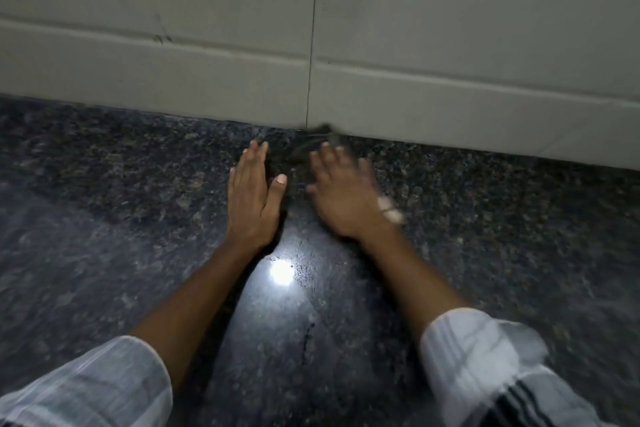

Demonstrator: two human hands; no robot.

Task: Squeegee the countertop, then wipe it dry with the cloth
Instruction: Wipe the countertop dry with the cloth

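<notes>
Well, the biggest thing I see is the dark speckled stone countertop (138,253), shiny and wet in the middle where a round spot of light (281,272) bounces off it. Behind it stands the pale grey tiled wall (450,45), with a thin dark seam (313,28) running down to the counter's back edge.

Both my arms reach forward, with rolled white sleeves (485,350) near the bottom. My left hand (251,194) lies flat on the stone, fingers straight and together, thumb out. I think it pushes water the way a squeegee would. My right hand (341,198) is blurry, fingers spread and loose, gripping nothing that I can make out. Something small and pale (389,210) sits by its wrist; I cannot tell what.

A small dark smudge (320,133) sits where the counter meets the wall, just past my fingertips. It is too blurry to name.

I see no squeegee and no cloth here, so the drying looks not yet done.
</notes>
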